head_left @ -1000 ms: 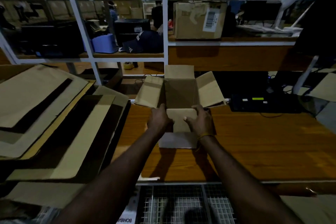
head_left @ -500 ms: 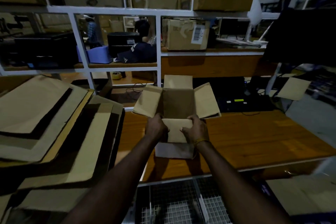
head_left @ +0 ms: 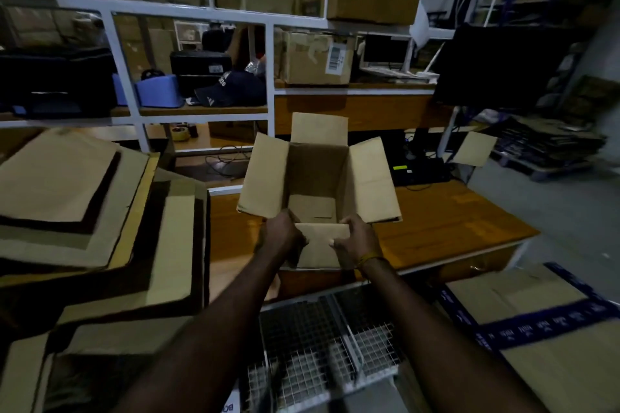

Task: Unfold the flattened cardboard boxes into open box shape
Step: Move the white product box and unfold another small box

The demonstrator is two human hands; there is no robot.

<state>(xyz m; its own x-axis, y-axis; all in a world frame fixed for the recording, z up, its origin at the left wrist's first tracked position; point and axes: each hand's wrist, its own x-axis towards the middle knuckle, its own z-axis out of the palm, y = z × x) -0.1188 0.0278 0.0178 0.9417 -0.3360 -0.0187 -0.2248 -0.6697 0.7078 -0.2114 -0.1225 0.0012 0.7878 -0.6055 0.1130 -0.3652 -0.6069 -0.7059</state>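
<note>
A small brown cardboard box (head_left: 315, 174) stands unfolded with its mouth up over the near edge of the wooden table (head_left: 449, 228). Its left, right and far top flaps stick outward. The near flap (head_left: 318, 245) hangs toward me. My left hand (head_left: 280, 238) grips the box's near left corner, and my right hand (head_left: 357, 243) grips the near right corner, thumbs on the near flap. A pile of flattened cardboard boxes (head_left: 84, 218) lies to the left.
White metal shelving (head_left: 270, 77) with cartons, a cap and dark equipment stands behind the table. A wire mesh basket (head_left: 322, 345) sits below my arms. A flat carton with blue tape (head_left: 543, 329) lies at the lower right. A dark monitor (head_left: 496, 67) stands at the right.
The box has been drawn toward me and lifted, so that I look deeper inside it. My head has turned right, which shows more floor and the taped carton. Both hands keep their grip.
</note>
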